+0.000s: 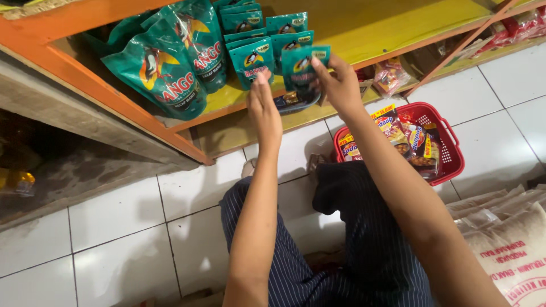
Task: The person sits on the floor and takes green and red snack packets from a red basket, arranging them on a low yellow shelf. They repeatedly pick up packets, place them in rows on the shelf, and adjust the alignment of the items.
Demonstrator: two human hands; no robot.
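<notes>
- Right hand (340, 85) pinches 1 teal sachet (304, 67) upright at the shelf (364, 34) edge, face outward (matching the row).
- Left hand (263, 105), fingers straight and empty, steadies neighbouring sachets (250, 59).
- Red basket (452, 162) waits on the floor (114, 227).

Yellow shelf (364, 28) (orange-edged) bears teal sauce pouches (170, 68)

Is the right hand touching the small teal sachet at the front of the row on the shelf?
Touching. The head view shows the right hand with its fingers wrapped over the top edge of the small teal sachet, with no gap between them.
</notes>
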